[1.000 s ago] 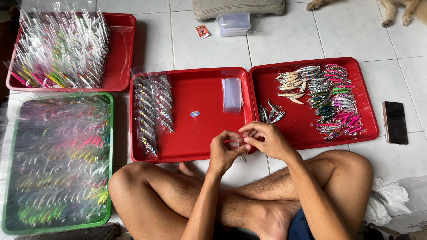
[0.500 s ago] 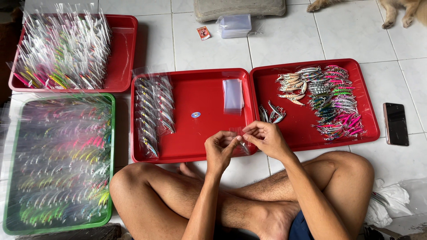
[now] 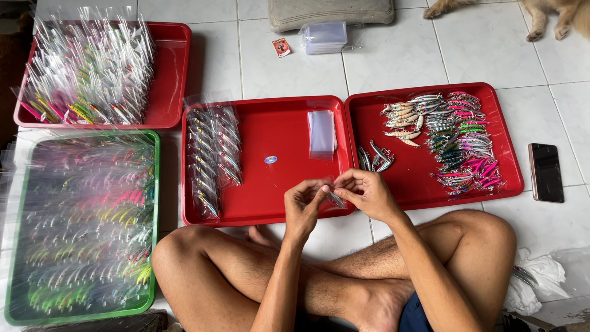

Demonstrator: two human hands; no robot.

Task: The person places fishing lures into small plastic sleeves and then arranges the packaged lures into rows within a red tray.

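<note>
Floor: white tiles (image 3: 295, 67), trays spread around crossed legs.
Left hand (image 3: 304, 206): raised, fingers curled, pinching the lure (image 3: 335, 198).
Right hand (image 3: 367, 193): at 3 o'clock of it, fingertips pinching the same lure.
Lure: between both hands, over the middle tray (image 3: 273, 178) near edge.

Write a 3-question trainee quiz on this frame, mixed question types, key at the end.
1. True or false: the left hand and right hand meet over the near edge of the middle red tray.
2. What lies on the floor right of the right red tray? A) phone B) scissors C) cup
3. Fill in: the loose, unbagged lures lie in the ___ red tray.

Key: 1 true, with a small lure pinched between them; 2 A, a dark phone; 3 right.
</note>
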